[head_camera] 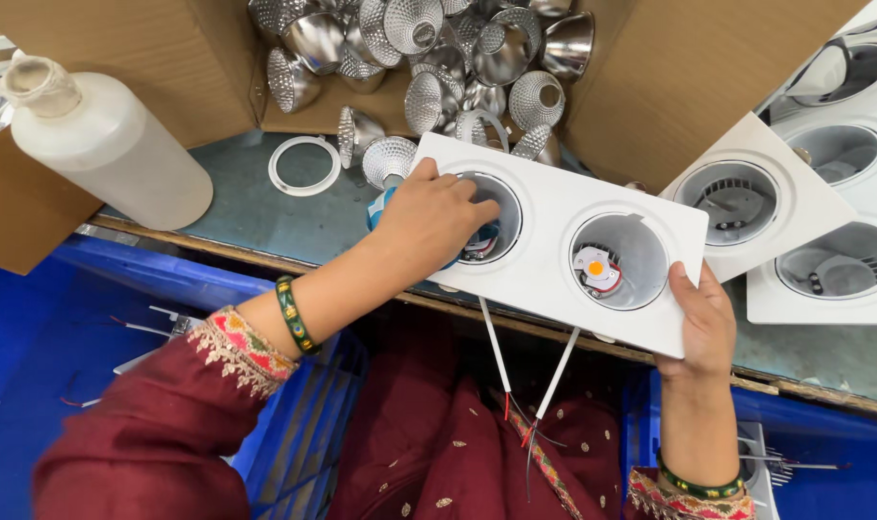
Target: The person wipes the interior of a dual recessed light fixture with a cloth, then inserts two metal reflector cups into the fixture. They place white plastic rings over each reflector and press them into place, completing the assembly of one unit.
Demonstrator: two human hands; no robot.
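A white rectangular light fixture frame [544, 207] with two round openings lies tilted over the bench edge. My left hand [429, 223] reaches into its left opening, fingers closed around a blue piece [379, 208] pressed into that opening. My right hand [703, 323] grips the frame's lower right corner. The right opening shows a small module with an orange dot [595, 268]. White wires [496, 351] with red tips hang below the frame.
A cardboard box [669, 77] holds several shiny silver reflector cups [429, 53]. A white plastic bottle [111, 144] lies at left. A white ring [304, 165] rests on the bench. More white fixtures [824, 193] are stacked at right. Blue crates [294, 424] sit below.
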